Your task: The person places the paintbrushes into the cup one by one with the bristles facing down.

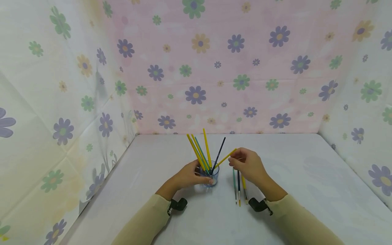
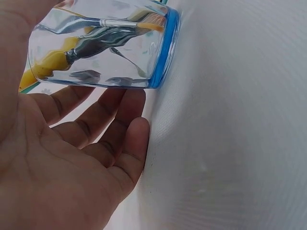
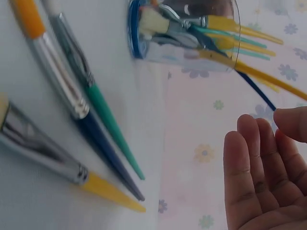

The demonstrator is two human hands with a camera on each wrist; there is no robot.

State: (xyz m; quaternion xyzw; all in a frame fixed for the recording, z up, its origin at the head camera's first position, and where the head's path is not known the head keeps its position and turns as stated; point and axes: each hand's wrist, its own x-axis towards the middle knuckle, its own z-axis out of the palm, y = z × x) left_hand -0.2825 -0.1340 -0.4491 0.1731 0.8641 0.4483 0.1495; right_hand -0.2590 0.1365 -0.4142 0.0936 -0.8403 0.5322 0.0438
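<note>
A clear glass cup (image 1: pixel 212 179) with a blue base stands on the white table (image 1: pixel 306 190) and holds several paintbrushes, bristles down. My left hand (image 1: pixel 200 173) wraps the cup from the left; in the left wrist view the cup (image 2: pixel 110 48) lies against my palm and fingers (image 2: pixel 115 139). My right hand (image 1: pixel 234 160) pinches the upper end of a yellow brush (image 1: pixel 225 158) that leans out of the cup to the right. In the right wrist view the cup (image 3: pixel 182 33) is at the top, that yellow handle (image 3: pixel 268 79) runs off to the right, and my fingers (image 3: pixel 254 167) look fairly straight.
Three loose brushes (image 1: pixel 239 189) lie side by side on the table under my right hand: green, dark blue and yellow handles (image 3: pixel 96 100). Flowered cloth walls (image 1: pixel 214 68) close in the table at the back and on both sides.
</note>
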